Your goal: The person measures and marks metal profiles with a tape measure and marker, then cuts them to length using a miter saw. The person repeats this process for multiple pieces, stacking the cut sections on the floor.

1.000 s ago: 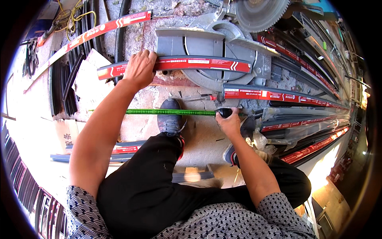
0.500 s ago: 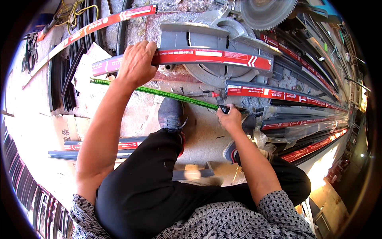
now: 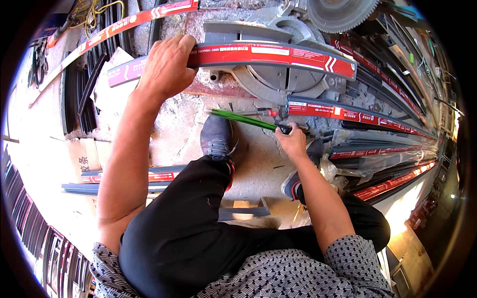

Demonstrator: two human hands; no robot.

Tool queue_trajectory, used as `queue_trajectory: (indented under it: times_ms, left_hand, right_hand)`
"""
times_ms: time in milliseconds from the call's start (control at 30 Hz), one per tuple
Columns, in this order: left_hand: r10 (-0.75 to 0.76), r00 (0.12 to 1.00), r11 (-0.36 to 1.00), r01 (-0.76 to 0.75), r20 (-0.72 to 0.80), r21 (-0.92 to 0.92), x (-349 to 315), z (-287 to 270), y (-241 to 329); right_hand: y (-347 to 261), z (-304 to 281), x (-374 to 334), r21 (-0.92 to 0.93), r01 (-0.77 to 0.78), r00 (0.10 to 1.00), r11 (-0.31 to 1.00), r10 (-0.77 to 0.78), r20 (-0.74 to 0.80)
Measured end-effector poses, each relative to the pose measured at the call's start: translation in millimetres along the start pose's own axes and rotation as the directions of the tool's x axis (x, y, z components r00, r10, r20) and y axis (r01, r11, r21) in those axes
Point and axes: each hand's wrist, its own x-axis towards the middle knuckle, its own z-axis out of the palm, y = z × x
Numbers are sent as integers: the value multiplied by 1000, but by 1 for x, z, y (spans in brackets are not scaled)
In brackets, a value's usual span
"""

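Clearly, your left hand [image 3: 166,64] has a long strip [image 3: 278,55] in its grasp, the fingers bent over the far edge and pressed together, the thumb down by the near edge. The strip is slim and straight-sided, though the lens bows it; a smooth dark grey edge runs along its far side, and glossy red film covers the face you look at, with pale print and white chevrons toward the right end. Left of your hand the film turns pinkish purple. The strip crosses in front of the saw base [image 3: 263,82], whose dull grey metal has a flat plate and a rounded front; whether the two touch, you cannot tell from above.

Your right hand [image 3: 293,141] is closed around a small black tape measure [image 3: 284,129], fingers wrapped about its case. From it a thin green tape [image 3: 241,118] sticks out leftward, blurred into several streaks, just above the toe of your dark fabric shoe [image 3: 216,135].

Beyond the strip, the round saw blade [image 3: 343,12] shows bare grey steel with a toothed rim. Right of you, another red-faced strip [image 3: 343,113] lies near crinkled clear plastic [image 3: 382,136]. Rough, dusty concrete floor [image 3: 184,124] spreads below, pale and stained.
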Motion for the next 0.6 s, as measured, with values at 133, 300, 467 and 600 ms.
queue_trajectory:
  times_ms: [133, 300, 467, 600]
  left_hand:
    - [9, 1000, 999, -8, 20, -42, 0, 3, 2]
    - [3, 997, 992, 6, 75, -122, -3, 12, 8]
    - [-17, 980, 963, 69, 197, -260, -14, 11, 20]
    - [132, 973, 910, -44, 188, -412, -5, 13, 43]
  right_hand:
    - [1, 0, -1, 1, 3, 1000, 1000, -3, -10]
    - [6, -5, -5, -32, 33, 994, 999, -37, -103]
    - [-37, -42, -43, 159, 259, 954, 953, -225, -200]
    - [-81, -94, -62, 713, 453, 883, 535, -380, -276]
